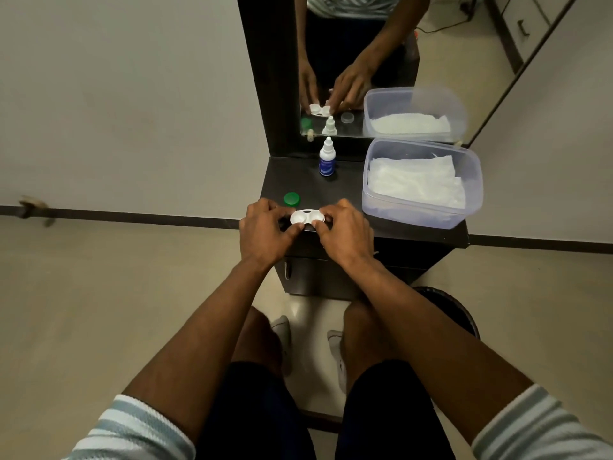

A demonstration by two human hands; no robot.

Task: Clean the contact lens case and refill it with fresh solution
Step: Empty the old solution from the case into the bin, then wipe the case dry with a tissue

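Both hands' fingers pinch white lens case (306, 218), uncapped; green cap (292, 199) beside.

The contact lens case (306, 217) is white, and the loose cap (292, 199) beside it is bright green, both set against a very dark brown, almost black tabletop (288, 180). The solution bottle (327, 157) is white with a blue label, while the storage box (421, 180) is clear with a bluish tint and holds white tissues (414, 180). The sleeves (132, 426) carry pale blue and white stripes, the shorts (258, 410) are dark navy, and the floor (116, 277) is beige.
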